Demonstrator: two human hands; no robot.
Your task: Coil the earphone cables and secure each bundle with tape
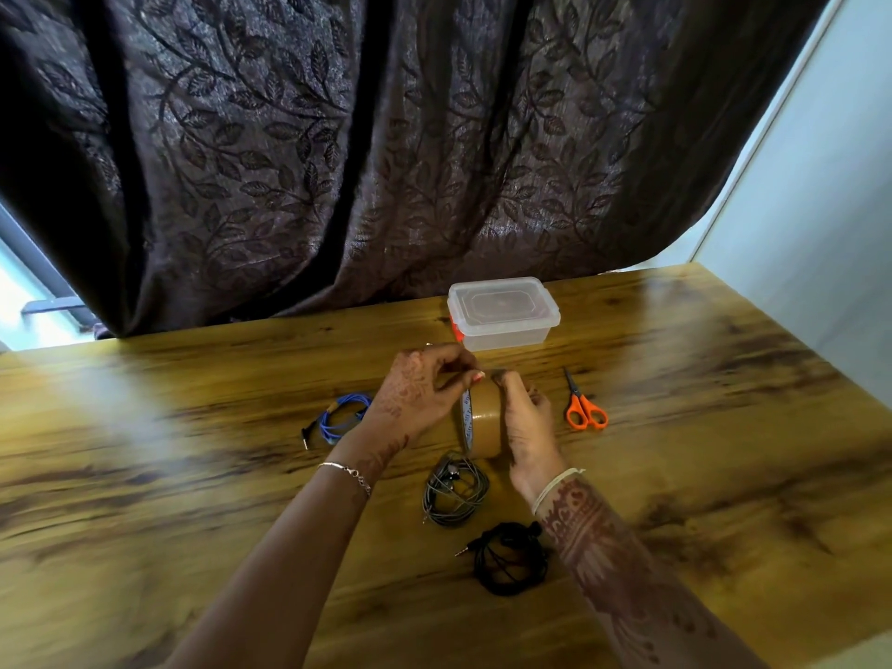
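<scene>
A brown tape roll (482,417) stands on edge at the middle of the wooden surface (193,475), the right hand (528,422) closed around its side to steady it while the left hand (420,393) pinches at its top rim, apparently picking for the loose end. Three coiled cables lie close by, blue (338,417), grey (456,490) and black (511,557), with orange scissors (584,408) just right, probably ready for cutting.
</scene>
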